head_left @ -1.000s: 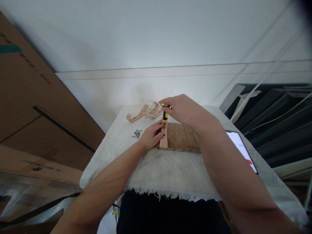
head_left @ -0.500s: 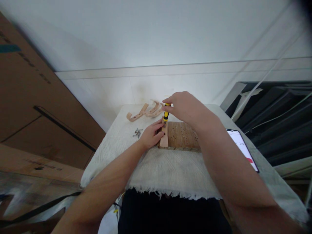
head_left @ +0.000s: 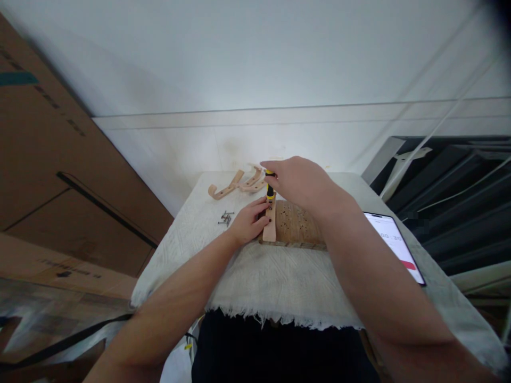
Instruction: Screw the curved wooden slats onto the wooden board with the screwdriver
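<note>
Your right hand [head_left: 304,183] grips the screwdriver [head_left: 270,190]; your left hand [head_left: 246,222], loosely spread, steadies the wooden strip [head_left: 270,232]. Turn with straight downward pressure, without tilting.

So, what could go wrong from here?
The screwdriver, held upright by the right hand, might slip off the wooden piece and jab the left hand, whose fingers rest close by. The loose screws on the cloth could scatter if knocked.

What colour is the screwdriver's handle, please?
Black and yellow; the handle shows best in the head view.
</note>
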Tool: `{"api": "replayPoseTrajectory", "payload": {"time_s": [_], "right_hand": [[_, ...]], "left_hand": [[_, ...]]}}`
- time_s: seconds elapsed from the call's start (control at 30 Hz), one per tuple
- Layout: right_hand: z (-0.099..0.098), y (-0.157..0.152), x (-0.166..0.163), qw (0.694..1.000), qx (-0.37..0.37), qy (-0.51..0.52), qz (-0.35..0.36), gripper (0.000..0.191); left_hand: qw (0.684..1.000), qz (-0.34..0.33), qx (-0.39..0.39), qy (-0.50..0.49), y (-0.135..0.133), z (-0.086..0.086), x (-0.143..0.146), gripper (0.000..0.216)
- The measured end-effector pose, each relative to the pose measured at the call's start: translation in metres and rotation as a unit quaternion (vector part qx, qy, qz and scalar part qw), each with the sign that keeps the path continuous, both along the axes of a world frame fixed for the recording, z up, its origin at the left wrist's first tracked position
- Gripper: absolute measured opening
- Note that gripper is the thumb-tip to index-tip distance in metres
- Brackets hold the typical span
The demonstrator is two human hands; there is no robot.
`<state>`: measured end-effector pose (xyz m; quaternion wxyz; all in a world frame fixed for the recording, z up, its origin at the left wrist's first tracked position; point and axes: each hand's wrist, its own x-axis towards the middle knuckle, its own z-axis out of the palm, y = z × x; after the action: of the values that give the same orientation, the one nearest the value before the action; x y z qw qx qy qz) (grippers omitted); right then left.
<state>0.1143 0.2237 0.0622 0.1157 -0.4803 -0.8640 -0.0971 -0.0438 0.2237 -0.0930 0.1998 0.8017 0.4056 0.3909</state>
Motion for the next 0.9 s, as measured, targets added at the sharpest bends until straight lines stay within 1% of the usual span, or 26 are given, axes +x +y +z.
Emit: {"api": "replayPoseTrajectory", "payload": {"time_s": [0.23, 0.3, 0.37, 0.43, 0.57, 0.67, 0.77, 0.83, 0.9], "right_hand": [[0.003, 0.001, 0.009, 0.999, -0.026, -0.014, 0.021, 0.033], [0.004, 0.002, 0.011, 1.000, -0.021, -0.012, -0.004, 0.031], [0.004, 0.003, 0.010, 0.999, -0.011, -0.002, -0.041, 0.038], [0.002, 0.003, 0.006, 0.998, -0.009, 0.005, -0.057, 0.042], [-0.002, 0.005, 0.000, 1.000, -0.015, -0.012, -0.019, 0.032], [-0.001, 0.004, 0.004, 0.999, -0.024, -0.026, -0.003, 0.032], [0.003, -0.001, 0.010, 0.999, -0.015, -0.039, 0.002, 0.032], [0.006, -0.003, 0.012, 0.999, -0.009, -0.032, -0.020, 0.034], [0.006, -0.003, 0.009, 0.998, -0.017, -0.012, -0.057, 0.042]], "left_hand": [[1.000, 0.005, -0.011, 0.000, 0.001, -0.002, -0.001, 0.046], [1.000, 0.004, -0.008, -0.001, 0.000, -0.003, -0.001, 0.046], [1.000, 0.004, -0.004, -0.005, 0.001, -0.004, -0.001, 0.046], [1.000, 0.005, -0.001, -0.008, 0.002, -0.005, -0.001, 0.046], [1.000, 0.012, -0.004, -0.002, 0.002, -0.005, -0.001, 0.048], [1.000, 0.010, -0.003, 0.001, 0.001, -0.004, -0.001, 0.047], [1.000, 0.000, 0.012, -0.004, 0.002, -0.004, -0.001, 0.047], [1.000, -0.005, 0.020, -0.007, 0.002, -0.006, -0.001, 0.046], [1.000, -0.005, 0.023, -0.009, 0.003, -0.007, -0.002, 0.045]]}}
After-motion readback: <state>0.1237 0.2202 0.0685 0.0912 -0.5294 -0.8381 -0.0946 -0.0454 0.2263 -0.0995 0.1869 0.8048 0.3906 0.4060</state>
